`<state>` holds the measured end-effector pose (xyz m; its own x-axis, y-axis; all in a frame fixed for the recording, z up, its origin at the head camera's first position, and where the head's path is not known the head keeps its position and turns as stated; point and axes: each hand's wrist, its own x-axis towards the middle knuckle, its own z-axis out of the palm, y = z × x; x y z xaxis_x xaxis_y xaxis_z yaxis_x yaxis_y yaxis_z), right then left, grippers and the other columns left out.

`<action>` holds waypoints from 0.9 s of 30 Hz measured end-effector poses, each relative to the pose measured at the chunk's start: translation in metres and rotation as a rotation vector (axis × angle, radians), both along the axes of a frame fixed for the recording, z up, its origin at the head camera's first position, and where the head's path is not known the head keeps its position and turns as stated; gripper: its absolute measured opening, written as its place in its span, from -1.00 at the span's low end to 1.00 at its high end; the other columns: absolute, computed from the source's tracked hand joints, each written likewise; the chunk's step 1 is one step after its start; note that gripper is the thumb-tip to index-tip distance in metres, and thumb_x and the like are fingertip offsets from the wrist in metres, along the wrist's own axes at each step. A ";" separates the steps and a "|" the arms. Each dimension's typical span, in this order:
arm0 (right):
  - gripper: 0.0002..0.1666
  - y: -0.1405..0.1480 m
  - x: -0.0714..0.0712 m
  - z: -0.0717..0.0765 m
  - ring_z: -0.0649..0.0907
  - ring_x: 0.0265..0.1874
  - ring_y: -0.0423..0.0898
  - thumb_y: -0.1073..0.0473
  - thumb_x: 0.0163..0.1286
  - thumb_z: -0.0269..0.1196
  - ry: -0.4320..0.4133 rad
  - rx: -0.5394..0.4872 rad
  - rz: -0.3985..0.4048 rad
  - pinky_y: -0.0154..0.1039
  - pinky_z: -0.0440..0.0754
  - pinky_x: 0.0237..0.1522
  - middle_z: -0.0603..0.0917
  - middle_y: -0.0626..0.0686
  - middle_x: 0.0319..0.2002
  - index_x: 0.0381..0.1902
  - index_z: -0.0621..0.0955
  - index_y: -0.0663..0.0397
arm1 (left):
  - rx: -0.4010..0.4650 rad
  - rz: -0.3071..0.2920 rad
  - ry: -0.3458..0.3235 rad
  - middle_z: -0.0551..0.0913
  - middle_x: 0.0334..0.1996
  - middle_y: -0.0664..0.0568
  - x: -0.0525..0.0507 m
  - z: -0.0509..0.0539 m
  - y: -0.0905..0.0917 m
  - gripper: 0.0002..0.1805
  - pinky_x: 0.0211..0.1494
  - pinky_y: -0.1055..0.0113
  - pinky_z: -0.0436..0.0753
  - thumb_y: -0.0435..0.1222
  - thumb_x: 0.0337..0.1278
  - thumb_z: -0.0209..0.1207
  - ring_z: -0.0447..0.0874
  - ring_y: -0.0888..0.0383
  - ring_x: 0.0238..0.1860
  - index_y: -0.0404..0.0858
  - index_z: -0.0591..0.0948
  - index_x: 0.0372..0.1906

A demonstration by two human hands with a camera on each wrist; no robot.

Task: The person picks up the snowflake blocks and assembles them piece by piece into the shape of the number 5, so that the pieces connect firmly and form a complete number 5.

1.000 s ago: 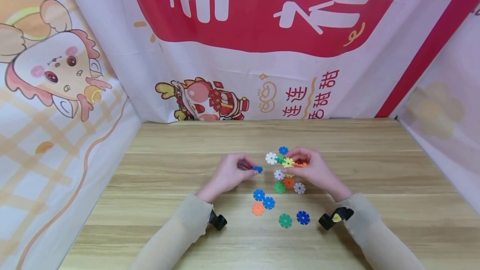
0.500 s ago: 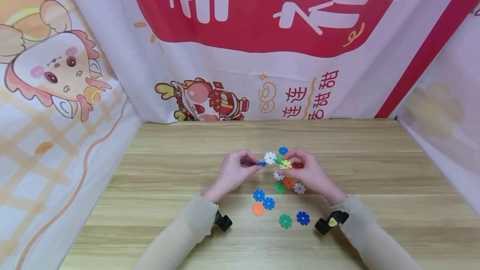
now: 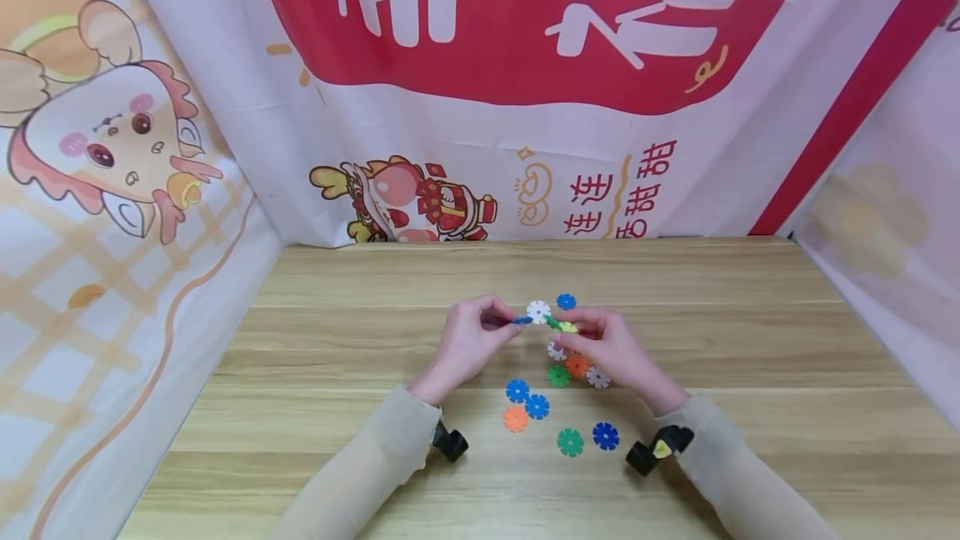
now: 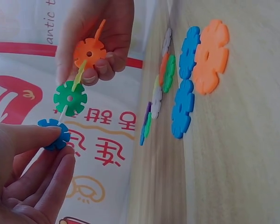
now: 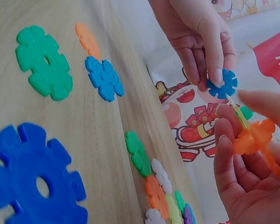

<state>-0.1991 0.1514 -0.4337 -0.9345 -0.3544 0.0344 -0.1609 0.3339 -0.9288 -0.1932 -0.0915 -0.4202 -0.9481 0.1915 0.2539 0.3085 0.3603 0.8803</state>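
Between thumb and fingers, the left hand (image 3: 468, 343) pinches a blue notched disc (image 4: 54, 134), whose edge meets a white disc (image 3: 537, 312). The white disc joins a green disc (image 4: 70, 98), followed by a yellow disc (image 3: 567, 327) and orange discs (image 4: 90, 53) in one chain. At the chain's other end the right hand (image 3: 611, 348) grips it, fingers around the green, yellow and orange part; the exact contact is partly hidden. Both hands are raised above the table, close together.
Loose blue discs (image 3: 537, 406), an orange disc (image 3: 515, 418), a green disc (image 3: 570, 442) and a dark blue disc (image 3: 606, 436) lie nearer the person. Several more discs, including a white one (image 3: 597, 377), lie below the right hand. A printed cloth (image 3: 450, 132) hangs behind the wooden table (image 3: 337, 273).
The left hand has moved right and slightly up with its blue disc, which now meets the white disc. The right hand has shifted slightly left with the chain.
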 end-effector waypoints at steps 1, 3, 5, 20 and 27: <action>-0.55 0.000 0.000 -0.001 0.59 -0.38 0.06 -0.03 0.40 0.39 -0.007 0.000 -0.008 -0.35 0.56 -0.45 0.71 0.09 -0.31 0.17 0.69 0.03 | 0.005 0.003 0.006 0.74 -0.33 0.09 0.000 0.000 0.000 -0.86 -0.19 0.36 0.73 -0.45 0.09 0.45 0.73 0.19 -0.30 -0.22 0.71 -0.30; -0.52 -0.002 0.000 -0.001 0.61 -0.34 0.06 -0.12 0.43 0.34 -0.025 -0.005 -0.026 -0.34 0.58 -0.40 0.72 0.09 -0.26 0.16 0.69 0.02 | 0.017 0.009 0.013 0.74 -0.33 0.09 0.000 0.000 0.001 -0.86 -0.18 0.36 0.73 -0.46 0.09 0.45 0.73 0.19 -0.29 -0.22 0.71 -0.30; -0.49 -0.003 -0.001 -0.002 0.63 -0.24 0.04 -0.18 0.49 0.26 -0.034 -0.012 -0.045 -0.30 0.64 -0.25 0.73 0.10 -0.16 0.15 0.68 0.05 | 0.030 0.013 0.014 0.74 -0.34 0.10 -0.001 0.000 0.001 -0.86 -0.18 0.35 0.74 -0.46 0.09 0.45 0.73 0.19 -0.30 -0.21 0.71 -0.31; -0.63 -0.013 0.000 0.000 0.51 -0.45 -0.08 0.04 0.61 0.16 -0.042 -0.077 -0.091 -0.36 0.51 -0.48 0.66 0.07 -0.28 0.15 0.60 0.20 | 0.020 -0.024 0.053 0.74 -0.31 0.12 -0.002 0.005 0.003 -0.87 -0.15 0.35 0.73 -0.45 0.13 0.44 0.72 0.21 -0.27 -0.19 0.72 -0.31; -0.62 -0.015 0.001 0.001 0.55 -0.36 -0.05 -0.04 0.57 0.20 -0.027 -0.055 -0.130 -0.32 0.58 -0.36 0.67 0.08 -0.18 0.04 0.65 0.15 | 0.030 -0.038 0.043 0.75 -0.31 0.11 -0.001 0.008 0.003 -0.89 -0.15 0.33 0.73 -0.45 0.14 0.43 0.73 0.21 -0.28 -0.21 0.73 -0.31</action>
